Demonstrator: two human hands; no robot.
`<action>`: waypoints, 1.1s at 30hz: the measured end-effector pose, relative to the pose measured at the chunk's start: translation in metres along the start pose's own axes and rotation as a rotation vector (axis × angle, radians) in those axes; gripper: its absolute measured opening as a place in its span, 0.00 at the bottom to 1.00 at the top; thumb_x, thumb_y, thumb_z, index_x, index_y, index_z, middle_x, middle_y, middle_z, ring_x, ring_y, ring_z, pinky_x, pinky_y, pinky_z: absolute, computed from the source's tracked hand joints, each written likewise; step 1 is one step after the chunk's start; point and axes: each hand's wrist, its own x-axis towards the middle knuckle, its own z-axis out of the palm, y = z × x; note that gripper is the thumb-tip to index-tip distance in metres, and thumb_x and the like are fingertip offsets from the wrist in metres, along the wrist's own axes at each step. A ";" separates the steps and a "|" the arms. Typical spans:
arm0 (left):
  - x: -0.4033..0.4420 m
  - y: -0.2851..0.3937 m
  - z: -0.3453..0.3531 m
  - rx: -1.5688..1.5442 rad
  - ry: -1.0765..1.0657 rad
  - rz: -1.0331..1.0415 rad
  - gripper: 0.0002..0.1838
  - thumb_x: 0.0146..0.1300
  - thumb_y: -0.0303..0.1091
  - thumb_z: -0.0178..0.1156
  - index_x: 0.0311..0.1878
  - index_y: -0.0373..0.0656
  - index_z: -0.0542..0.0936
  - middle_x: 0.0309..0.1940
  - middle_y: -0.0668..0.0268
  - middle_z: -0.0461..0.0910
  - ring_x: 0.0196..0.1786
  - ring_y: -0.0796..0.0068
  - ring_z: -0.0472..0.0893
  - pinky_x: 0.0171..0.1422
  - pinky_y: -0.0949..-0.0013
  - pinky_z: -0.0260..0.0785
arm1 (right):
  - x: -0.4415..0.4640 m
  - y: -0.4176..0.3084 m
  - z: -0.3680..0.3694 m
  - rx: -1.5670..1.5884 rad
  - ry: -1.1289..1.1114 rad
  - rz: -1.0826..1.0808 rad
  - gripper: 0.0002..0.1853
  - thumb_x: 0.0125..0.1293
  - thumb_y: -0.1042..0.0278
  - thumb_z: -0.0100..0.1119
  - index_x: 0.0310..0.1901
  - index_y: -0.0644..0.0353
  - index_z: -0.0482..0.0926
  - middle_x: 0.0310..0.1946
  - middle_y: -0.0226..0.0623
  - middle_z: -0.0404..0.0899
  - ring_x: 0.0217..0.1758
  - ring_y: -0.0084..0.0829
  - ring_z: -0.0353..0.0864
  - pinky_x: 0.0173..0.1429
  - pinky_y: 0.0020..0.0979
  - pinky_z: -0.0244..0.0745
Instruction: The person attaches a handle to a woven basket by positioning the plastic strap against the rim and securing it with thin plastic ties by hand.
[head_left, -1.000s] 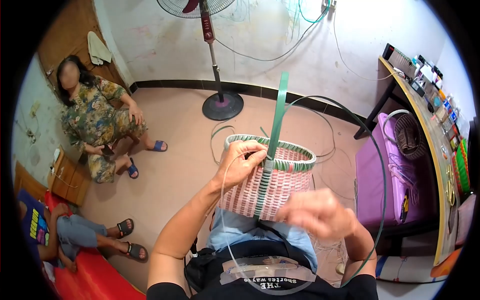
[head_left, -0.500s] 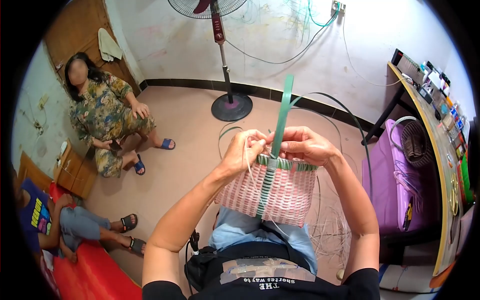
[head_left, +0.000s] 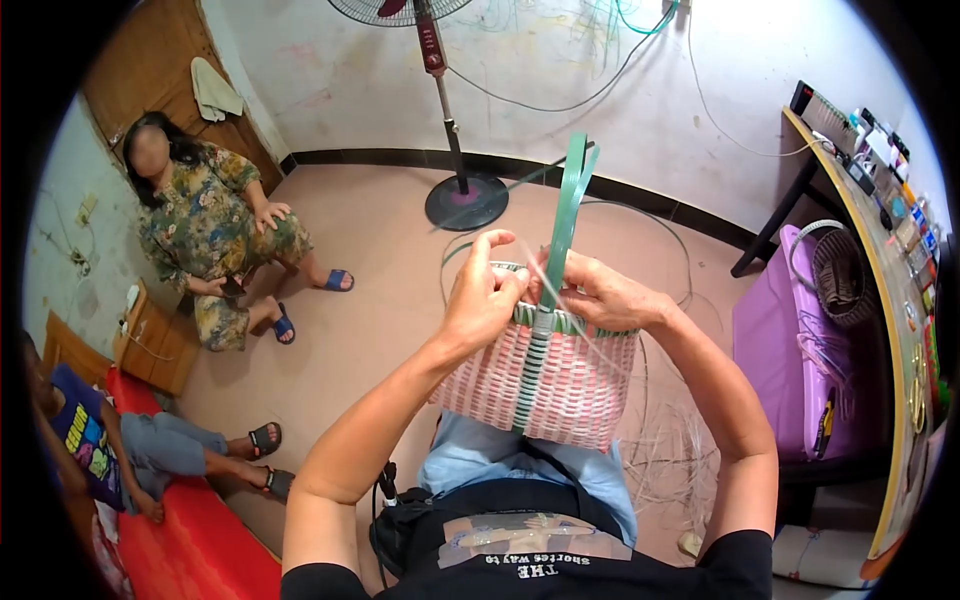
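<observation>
A pink-and-white woven basket (head_left: 570,385) with a green band and green-trimmed rim rests tilted on my lap. From its rim rises a green strap handle (head_left: 566,215). My left hand (head_left: 485,297) holds the rim left of the handle, thumb against the edge and index finger raised; its other fingers are partly hidden. At the handle's base, my right hand (head_left: 605,292) is closed, fingers bent around the strap. A thin pale strip (head_left: 545,272), smeared by motion, crosses between the hands and trails down over the basket's right side.
A standing fan (head_left: 466,202) is ahead. At left, one person (head_left: 205,225) sits by the door and another (head_left: 95,435) on a red-covered seat. To the right are a purple bin (head_left: 770,345) and a cluttered table (head_left: 880,270). Loose strips (head_left: 665,465) litter the floor.
My left index finger has lifted away from the thumb. The pale strip has swung from the left hand across to the right. The green strap's loose end has shifted left.
</observation>
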 end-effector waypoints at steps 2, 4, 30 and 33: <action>-0.009 0.005 -0.003 -0.076 -0.034 0.020 0.20 0.71 0.27 0.59 0.61 0.35 0.65 0.34 0.65 0.81 0.35 0.82 0.80 0.40 0.76 0.74 | -0.002 -0.001 0.000 -0.098 0.029 0.050 0.12 0.71 0.67 0.58 0.54 0.56 0.78 0.55 0.43 0.72 0.59 0.44 0.72 0.65 0.42 0.69; -0.015 0.011 -0.005 -0.090 -0.115 0.039 0.19 0.70 0.29 0.61 0.59 0.35 0.68 0.35 0.66 0.81 0.37 0.82 0.80 0.40 0.76 0.74 | -0.010 -0.012 -0.002 -0.201 0.084 0.159 0.11 0.69 0.68 0.59 0.51 0.56 0.79 0.53 0.44 0.74 0.56 0.44 0.72 0.61 0.43 0.70; -0.009 0.030 -0.007 0.078 -0.306 -0.039 0.08 0.64 0.30 0.69 0.37 0.35 0.83 0.31 0.70 0.82 0.33 0.85 0.78 0.41 0.78 0.73 | -0.396 -0.074 -0.006 -1.014 0.474 1.018 0.13 0.60 0.79 0.65 0.46 0.69 0.78 0.34 0.39 0.81 0.32 0.28 0.83 0.34 0.31 0.78; -0.007 0.031 -0.004 0.039 -0.334 -0.037 0.08 0.63 0.31 0.69 0.36 0.35 0.83 0.30 0.70 0.82 0.32 0.85 0.78 0.41 0.77 0.73 | -0.295 -0.082 0.000 -0.834 0.768 0.719 0.14 0.62 0.75 0.67 0.48 0.69 0.80 0.37 0.39 0.83 0.38 0.27 0.83 0.40 0.29 0.78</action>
